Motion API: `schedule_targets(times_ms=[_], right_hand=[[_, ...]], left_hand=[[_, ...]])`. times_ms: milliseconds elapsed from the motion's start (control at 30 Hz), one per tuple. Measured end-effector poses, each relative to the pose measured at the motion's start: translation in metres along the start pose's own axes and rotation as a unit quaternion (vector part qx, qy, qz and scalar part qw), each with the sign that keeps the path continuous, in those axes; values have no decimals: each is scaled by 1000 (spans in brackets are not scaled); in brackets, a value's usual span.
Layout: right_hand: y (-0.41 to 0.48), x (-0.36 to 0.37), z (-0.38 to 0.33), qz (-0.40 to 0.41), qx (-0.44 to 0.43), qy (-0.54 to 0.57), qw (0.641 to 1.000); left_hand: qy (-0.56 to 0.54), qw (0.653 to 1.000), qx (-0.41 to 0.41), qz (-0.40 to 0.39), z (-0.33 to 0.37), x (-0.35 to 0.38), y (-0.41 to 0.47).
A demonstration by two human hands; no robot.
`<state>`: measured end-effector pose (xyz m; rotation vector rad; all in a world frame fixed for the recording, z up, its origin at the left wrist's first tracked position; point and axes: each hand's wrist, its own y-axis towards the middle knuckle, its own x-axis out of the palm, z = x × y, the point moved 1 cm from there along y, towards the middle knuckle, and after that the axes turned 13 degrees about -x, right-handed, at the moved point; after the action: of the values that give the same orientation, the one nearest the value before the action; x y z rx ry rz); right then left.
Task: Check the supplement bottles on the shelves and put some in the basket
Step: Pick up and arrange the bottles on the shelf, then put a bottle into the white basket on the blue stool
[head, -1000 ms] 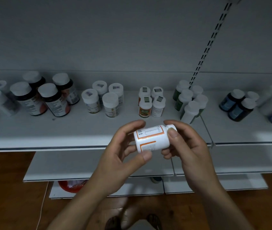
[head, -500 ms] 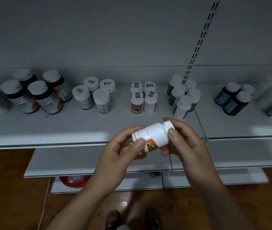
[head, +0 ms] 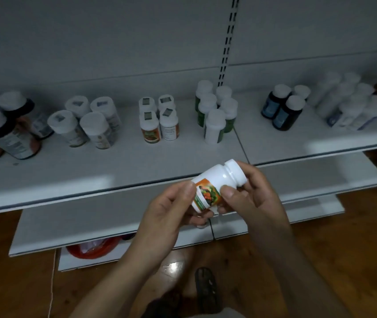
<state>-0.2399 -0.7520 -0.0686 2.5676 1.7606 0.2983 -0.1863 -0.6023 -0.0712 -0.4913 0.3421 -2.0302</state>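
Supplement bottle (head: 217, 187): white, orange-green label, print unreadable, held tilted just in front of the top shelf (head: 114, 171) edge. Left hand (head: 171, 212) curls round its base, which is hidden. Right hand (head: 254, 193) pinches it near the cap. Far-right bottles (head: 348, 104) are blurred. Dark bottles (head: 1, 134) are cut off at left. A red item (head: 91, 250) is mostly hidden under the lower shelf (head: 79, 223). A wide strip of shelf runs between the rows and the edge.

Grey-white shelving (head: 137, 161); wooden floor (head: 355, 249)
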Motion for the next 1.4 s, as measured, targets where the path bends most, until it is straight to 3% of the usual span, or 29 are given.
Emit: schedule_targets(times_ms=[200,400,500,667,900,1000,1167,1400], right_hand=[[-50,-8,-13,130,-6,-60,990],[-130,-37,-23,293,16,-146,945],[-174,-59,-34,376,23,-165,911],[-235,-108,-53,459,6,-183,870],[-336,-224,-83,554,-11,-235,798],[-384,-281,-93,581,-7,-262,770],[-443,-362,-102,625,11,-274,731],[-475,-493,-88,648,49,-260,714]], left_hand=[[69,990,13,-124,-14,6,-5],[130,955,-12,-266,-55,48,-5],[190,916,-23,-352,-70,87,-18],[302,849,30,-432,-87,167,-38],[381,739,117,-543,-147,334,-69],[410,695,165,-568,-175,411,-91],[445,650,199,-583,-218,514,-122],[487,594,208,-605,-273,644,-108]])
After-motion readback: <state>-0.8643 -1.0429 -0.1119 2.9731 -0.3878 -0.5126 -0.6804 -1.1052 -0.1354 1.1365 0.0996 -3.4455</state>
